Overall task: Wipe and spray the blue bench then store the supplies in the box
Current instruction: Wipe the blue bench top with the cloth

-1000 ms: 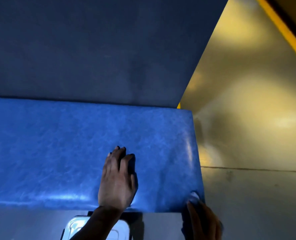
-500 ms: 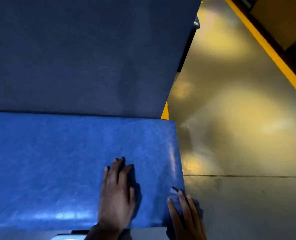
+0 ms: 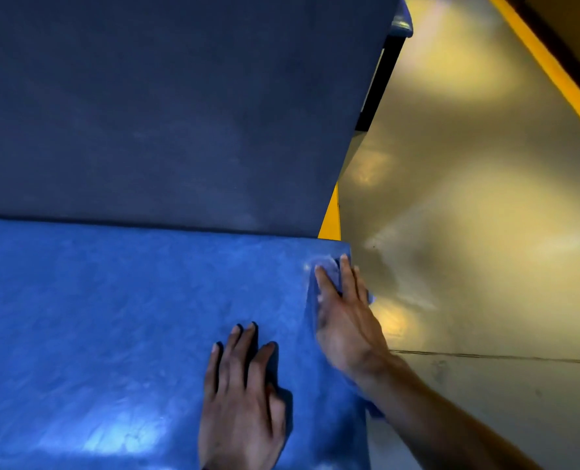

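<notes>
The left hand point(image 3: 243, 398) lies flat, fingers straight, on the glossy blue padded desk point(image 3: 95, 334) near its front edge. The right hand point(image 3: 344, 317), fingers extended, presses a crumpled blue cloth point(image 3: 329, 276) at the desk's far right corner. Beyond rises a dark blue backrest point(image 3: 163, 106); shiny floor point(image 3: 485, 232) lies right.

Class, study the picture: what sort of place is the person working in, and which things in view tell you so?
Probably a gym or sports hall, though that is a guess. The padded blue bench with its darker upright back panel, the glossy floor and the yellow line painted on it suggest this.
</notes>
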A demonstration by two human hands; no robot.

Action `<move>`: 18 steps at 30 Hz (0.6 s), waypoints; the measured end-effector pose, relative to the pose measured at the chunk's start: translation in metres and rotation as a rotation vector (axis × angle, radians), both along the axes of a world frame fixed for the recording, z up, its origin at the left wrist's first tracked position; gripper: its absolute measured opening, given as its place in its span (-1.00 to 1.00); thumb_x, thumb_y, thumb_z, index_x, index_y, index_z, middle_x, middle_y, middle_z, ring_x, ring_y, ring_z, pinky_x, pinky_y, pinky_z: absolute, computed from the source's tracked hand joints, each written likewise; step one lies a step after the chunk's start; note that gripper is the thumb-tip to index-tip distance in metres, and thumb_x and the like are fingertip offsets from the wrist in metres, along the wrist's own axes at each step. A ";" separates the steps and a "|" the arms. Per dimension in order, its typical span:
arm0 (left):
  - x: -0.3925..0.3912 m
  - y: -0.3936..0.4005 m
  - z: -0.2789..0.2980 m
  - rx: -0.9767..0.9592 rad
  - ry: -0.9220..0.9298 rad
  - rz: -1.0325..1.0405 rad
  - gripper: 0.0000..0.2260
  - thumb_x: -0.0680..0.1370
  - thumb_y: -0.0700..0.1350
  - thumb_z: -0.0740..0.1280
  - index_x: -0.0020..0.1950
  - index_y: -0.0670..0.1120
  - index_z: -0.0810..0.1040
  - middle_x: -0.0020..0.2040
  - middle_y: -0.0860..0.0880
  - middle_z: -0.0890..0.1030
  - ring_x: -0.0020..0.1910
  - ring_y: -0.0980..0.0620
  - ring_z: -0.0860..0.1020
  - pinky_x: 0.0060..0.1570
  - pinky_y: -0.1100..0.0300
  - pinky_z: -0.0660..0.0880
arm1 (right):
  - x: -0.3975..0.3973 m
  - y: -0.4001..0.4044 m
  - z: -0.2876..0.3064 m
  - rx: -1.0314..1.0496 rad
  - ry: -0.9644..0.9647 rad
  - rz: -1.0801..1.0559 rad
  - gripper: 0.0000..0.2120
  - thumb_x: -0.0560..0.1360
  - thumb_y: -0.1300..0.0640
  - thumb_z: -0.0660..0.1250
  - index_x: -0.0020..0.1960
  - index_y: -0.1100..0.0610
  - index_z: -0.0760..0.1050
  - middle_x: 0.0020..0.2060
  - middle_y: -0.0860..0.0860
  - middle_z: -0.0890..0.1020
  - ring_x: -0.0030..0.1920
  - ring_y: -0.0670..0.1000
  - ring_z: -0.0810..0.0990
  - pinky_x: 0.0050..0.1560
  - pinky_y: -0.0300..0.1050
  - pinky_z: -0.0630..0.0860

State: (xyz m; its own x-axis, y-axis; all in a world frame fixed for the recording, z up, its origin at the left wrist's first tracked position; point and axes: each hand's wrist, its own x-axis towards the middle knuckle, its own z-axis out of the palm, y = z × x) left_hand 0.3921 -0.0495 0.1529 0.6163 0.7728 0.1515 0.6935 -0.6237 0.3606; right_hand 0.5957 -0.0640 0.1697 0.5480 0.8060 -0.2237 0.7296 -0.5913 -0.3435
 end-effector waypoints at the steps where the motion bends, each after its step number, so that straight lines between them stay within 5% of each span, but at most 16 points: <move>1: 0.000 0.000 -0.001 0.001 0.003 -0.001 -0.46 0.35 -0.05 0.31 0.33 -0.10 0.58 0.53 -0.15 0.40 0.56 -0.15 0.32 0.46 -0.27 0.29 | 0.010 0.019 0.002 -0.001 0.032 -0.043 -0.44 0.68 0.05 0.02 0.65 -0.09 -0.04 0.65 0.06 -0.26 0.65 0.19 -0.19 0.58 0.21 0.15; 5: 0.000 -0.003 0.000 -0.006 0.010 0.007 -0.46 0.34 -0.06 0.34 0.33 -0.08 0.56 0.53 -0.14 0.40 0.57 -0.14 0.31 0.47 -0.25 0.28 | 0.046 0.069 -0.004 0.017 0.216 -0.257 -0.48 0.66 0.03 0.04 0.62 -0.06 0.10 0.65 0.17 -0.11 0.64 0.26 -0.11 0.55 0.30 0.07; 9: 0.000 -0.007 0.003 -0.026 0.020 0.009 -0.47 0.35 -0.10 0.36 0.34 -0.08 0.53 0.53 -0.14 0.40 0.58 -0.15 0.29 0.52 -0.22 0.22 | 0.045 0.059 -0.004 0.038 0.321 -0.365 -0.45 0.68 -0.10 0.01 0.65 -0.05 0.03 0.65 0.21 -0.04 0.63 0.26 0.01 0.59 0.12 0.07; 18: -0.002 -0.006 0.011 -0.101 0.012 -0.012 -0.51 0.44 -0.10 0.26 0.38 -0.09 0.47 0.54 -0.16 0.36 0.62 -0.14 0.21 0.56 -0.22 0.13 | -0.031 -0.038 0.014 0.060 0.375 -0.379 -0.26 0.60 -0.31 0.12 0.64 -0.15 -0.14 0.67 -0.03 -0.03 0.60 0.18 0.21 0.53 0.11 0.27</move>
